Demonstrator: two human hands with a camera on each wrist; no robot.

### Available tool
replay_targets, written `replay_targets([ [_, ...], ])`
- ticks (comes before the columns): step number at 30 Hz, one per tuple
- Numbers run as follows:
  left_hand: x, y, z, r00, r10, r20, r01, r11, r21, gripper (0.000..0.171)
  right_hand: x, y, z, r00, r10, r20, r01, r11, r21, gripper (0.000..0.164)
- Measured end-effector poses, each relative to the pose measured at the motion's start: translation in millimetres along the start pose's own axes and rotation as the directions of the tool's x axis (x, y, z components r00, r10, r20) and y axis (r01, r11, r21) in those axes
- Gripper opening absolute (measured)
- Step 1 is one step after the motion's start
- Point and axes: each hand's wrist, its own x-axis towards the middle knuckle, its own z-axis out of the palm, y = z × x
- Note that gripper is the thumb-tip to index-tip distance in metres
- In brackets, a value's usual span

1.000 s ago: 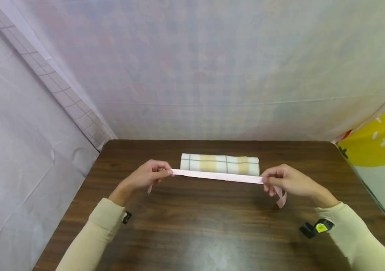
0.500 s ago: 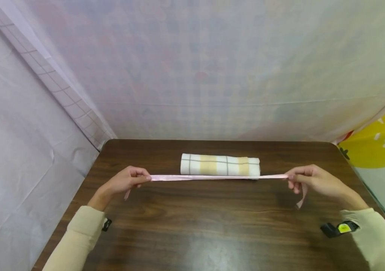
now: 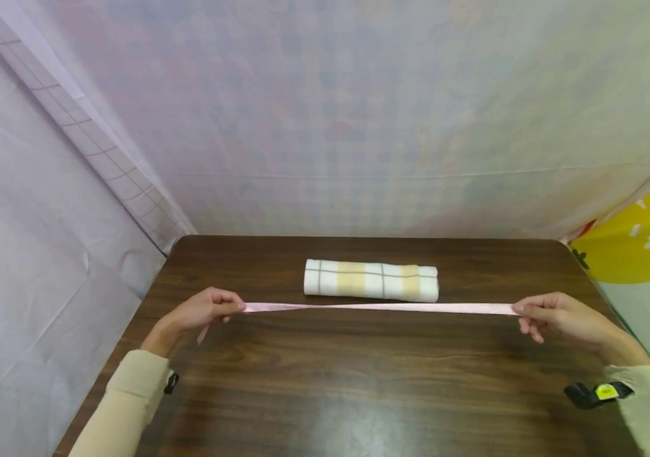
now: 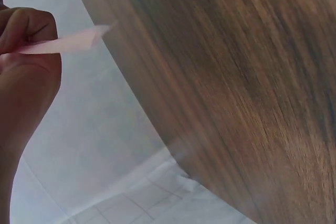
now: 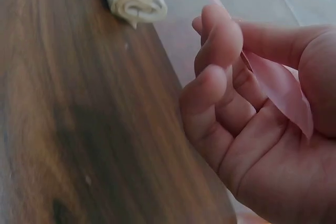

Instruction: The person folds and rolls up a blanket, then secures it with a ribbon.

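A pink ribbon (image 3: 416, 307) is stretched nearly level between both hands, with a twist left of its middle. My left hand (image 3: 205, 310) pinches it near one end, and a short tail hangs below the fingers. At the other end my right hand (image 3: 559, 317) pinches it between thumb and index finger; in the right wrist view the loose end of the ribbon (image 5: 281, 87) lies along the palm. Just behind the ribbon in the head view, a rolled towel (image 3: 371, 280), white with yellow bands and grey lines, lies on the table. Its spiral end shows in the right wrist view.
The dark brown wooden table (image 3: 336, 368) has rounded far corners. A pale fabric sheet (image 3: 336, 127) hangs behind it, and a white sheet (image 3: 33, 254) hangs along its left side. A yellow printed shape (image 3: 633, 241) shows on the right. Each wrist wears a black strap.
Both hands have moved apart, drawing out a longer stretch of ribbon. The right hand's hanging tail has shortened. The ribbon now sits slightly nearer, in front of the towel, which has stayed put.
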Motion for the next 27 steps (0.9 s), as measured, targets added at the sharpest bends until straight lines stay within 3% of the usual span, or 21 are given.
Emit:
replay_targets([
  [3,2.2,-2.0,0.5,1.000,-0.016,-0.019,0.017,0.999,0.050,0.027,-4.9,6.6,-3.7,1.000,0.007,0.020,-0.008,0.999,0.032,0.029],
  [5,4.3,-3.0,1.6,0.999,-0.029,-0.026,0.031,0.996,0.089,0.030,-7.3,11.1,-5.1,0.999,-0.030,0.017,0.029,0.999,0.021,0.027],
  [10,8.2,-5.7,6.7,0.998,-0.046,-0.034,0.052,0.984,0.169,0.028,-10.8,20.6,-5.0,0.990,-0.109,-0.087,0.101,0.990,-0.097,0.027],
  [13,10.7,-9.5,11.0,0.998,-0.039,-0.045,0.047,0.983,0.178,0.027,-11.7,25.5,-4.6,0.988,-0.071,-0.135,0.054,0.991,-0.121,0.027],
  [16,12.8,-12.1,14.8,0.997,-0.034,-0.071,0.047,0.979,0.198,0.025,-12.7,29.9,-5.8,0.994,0.001,-0.107,-0.008,0.998,-0.066,0.027],
  [19,12.6,-12.8,15.2,0.997,-0.041,-0.058,0.053,0.974,0.219,0.025,-13.4,34.7,-7.7,0.998,0.059,-0.021,-0.059,0.998,0.035,0.029],
  [22,11.8,-14.0,12.2,0.999,-0.050,0.010,0.047,0.982,0.183,0.028,-14.9,38.4,-9.3,0.985,0.111,0.134,-0.136,0.971,0.196,0.033],
  [24,11.3,-15.4,10.5,0.996,-0.055,0.072,0.047,0.992,0.114,0.028,-17.0,40.2,-8.7,0.958,0.097,0.270,-0.178,0.940,0.291,0.034],
  [27,11.8,-16.2,10.3,0.989,-0.062,0.136,0.063,0.998,-0.006,0.031,-21.8,40.6,-5.9,0.900,0.091,0.426,-0.250,0.909,0.334,0.034],
])
